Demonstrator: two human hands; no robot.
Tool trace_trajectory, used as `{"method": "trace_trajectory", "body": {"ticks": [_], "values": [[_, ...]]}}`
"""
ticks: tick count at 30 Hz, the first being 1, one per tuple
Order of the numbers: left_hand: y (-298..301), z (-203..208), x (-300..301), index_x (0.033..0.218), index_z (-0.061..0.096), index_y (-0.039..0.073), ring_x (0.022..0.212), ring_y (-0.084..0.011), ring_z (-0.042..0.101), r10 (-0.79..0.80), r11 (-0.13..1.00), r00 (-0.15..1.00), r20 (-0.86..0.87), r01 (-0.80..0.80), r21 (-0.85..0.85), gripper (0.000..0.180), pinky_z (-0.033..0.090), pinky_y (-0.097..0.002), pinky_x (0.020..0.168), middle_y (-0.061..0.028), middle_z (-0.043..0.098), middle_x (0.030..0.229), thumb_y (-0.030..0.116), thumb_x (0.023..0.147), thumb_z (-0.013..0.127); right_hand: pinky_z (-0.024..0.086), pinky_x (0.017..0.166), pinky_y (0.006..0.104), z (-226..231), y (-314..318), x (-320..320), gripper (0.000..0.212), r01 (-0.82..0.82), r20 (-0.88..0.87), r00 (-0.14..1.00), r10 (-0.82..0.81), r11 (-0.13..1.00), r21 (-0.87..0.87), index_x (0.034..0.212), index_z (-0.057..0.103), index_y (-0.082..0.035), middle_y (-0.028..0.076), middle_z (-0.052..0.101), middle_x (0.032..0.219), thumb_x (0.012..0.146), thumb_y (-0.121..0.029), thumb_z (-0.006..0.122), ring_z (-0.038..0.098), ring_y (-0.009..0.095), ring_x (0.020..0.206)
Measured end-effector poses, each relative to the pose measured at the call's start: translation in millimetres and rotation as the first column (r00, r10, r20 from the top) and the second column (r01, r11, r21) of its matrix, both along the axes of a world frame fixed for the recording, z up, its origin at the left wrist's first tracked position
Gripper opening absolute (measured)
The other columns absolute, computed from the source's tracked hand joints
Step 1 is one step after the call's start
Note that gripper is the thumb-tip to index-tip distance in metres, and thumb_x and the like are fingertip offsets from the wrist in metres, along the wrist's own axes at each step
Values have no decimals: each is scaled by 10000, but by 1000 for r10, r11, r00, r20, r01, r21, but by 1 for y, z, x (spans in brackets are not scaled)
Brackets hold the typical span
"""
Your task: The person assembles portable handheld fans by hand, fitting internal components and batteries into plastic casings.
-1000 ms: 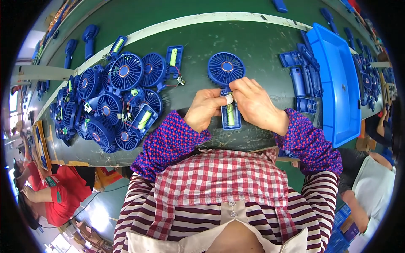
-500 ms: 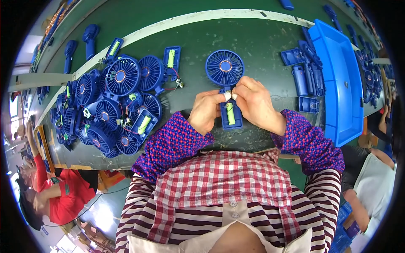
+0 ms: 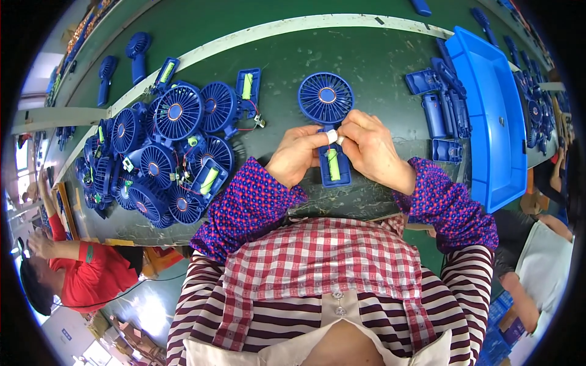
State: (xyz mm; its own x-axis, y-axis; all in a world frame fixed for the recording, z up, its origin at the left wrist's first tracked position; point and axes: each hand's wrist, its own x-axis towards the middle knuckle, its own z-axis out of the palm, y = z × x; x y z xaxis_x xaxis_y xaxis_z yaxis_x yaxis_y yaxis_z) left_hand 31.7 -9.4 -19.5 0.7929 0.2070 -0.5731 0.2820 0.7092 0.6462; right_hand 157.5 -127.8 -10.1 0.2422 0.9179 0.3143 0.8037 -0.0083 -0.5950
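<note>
A blue handheld fan [image 3: 326,97] lies on the dark green table in front of me, its round grille pointing away. Its handle is open and shows a light green battery cell [image 3: 332,165]. My left hand [image 3: 299,154] grips the handle just below the grille from the left, with white wrapping on the thumb. Pinched fingers of my right hand [image 3: 373,149] meet that thumb over the top of the handle. White also shows on a right fingertip. Whatever small part lies between the fingertips is hidden.
A heap of blue fans [image 3: 155,165] with wires and cells showing lies to the left. At right are blue handle covers [image 3: 434,116] beside a blue plastic bin [image 3: 497,122]. A white strip [image 3: 293,24] crosses the table's far side. Co-workers sit at both sides.
My hands stay at the fan's neck with only slight finger shifts. Fans on the far left strip have slid a little to the right. The co-worker at left has raised a hand.
</note>
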Motion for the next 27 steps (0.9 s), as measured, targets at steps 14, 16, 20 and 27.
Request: {"method": "trace_trajectory", "body": {"ticks": [14,16,20,27], "values": [[-4,-10,19,994,586,2,766,-105,589,294,931,912,286,-341,132,166,470,-236,670,-45,627,903,34,832,580,477,678,284,-10,6,-24,489,402,-639,683,-353,912,-74,1179,454,17,103,562,886,733,-52,644,574,172,779],[-1,-14,18,1022,573,-19,823,-148,605,279,927,906,319,-340,156,193,487,-267,721,-94,628,951,46,840,569,478,667,300,-18,12,-29,669,417,-676,640,-365,904,-93,1214,422,63,102,550,860,665,-148,740,558,172,737],[-1,0,18,1037,563,-32,852,-169,613,307,926,891,335,-361,113,209,491,-292,760,-115,627,974,30,837,560,454,736,243,-26,20,-31,590,449,-693,630,-349,893,-42,1259,374,49,64,559,958,750,-29,662,541,125,843],[-4,0,17,1009,586,-24,842,-158,610,329,924,871,365,-376,65,199,478,-272,752,-85,633,949,-8,812,562,422,820,243,-5,18,-30,398,421,-967,136,-216,896,-141,1151,505,37,85,588,1032,774,-42,605,546,132,911]]}}
